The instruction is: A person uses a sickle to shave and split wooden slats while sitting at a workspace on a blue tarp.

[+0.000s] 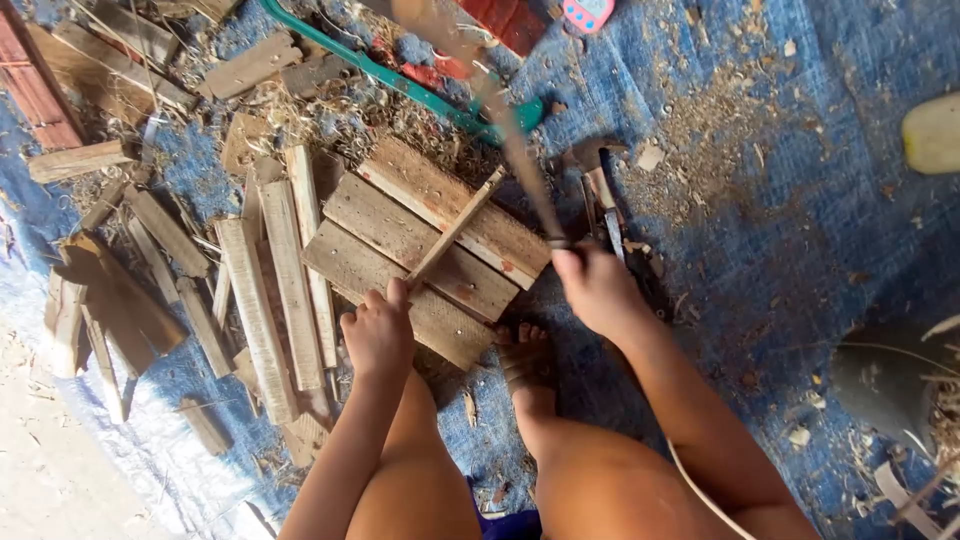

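A thin wooden slat (455,232) was held at its near end by the left hand (378,335), laid across a panel of three boards (400,235) on the blue tarp (800,230). A blurred hammer handle (520,160) was gripped by the right hand (598,290) (a second hammer (592,165) lay just right).

Blue woven tarp (800,230) everywhere, speckled with tan sawdust. Weathered grey-brown planks (420,250), a few rusty red dots on them. A teal-green saw frame (400,85) cuts across top, and there's a pale yellow something (935,135) at the right edge.
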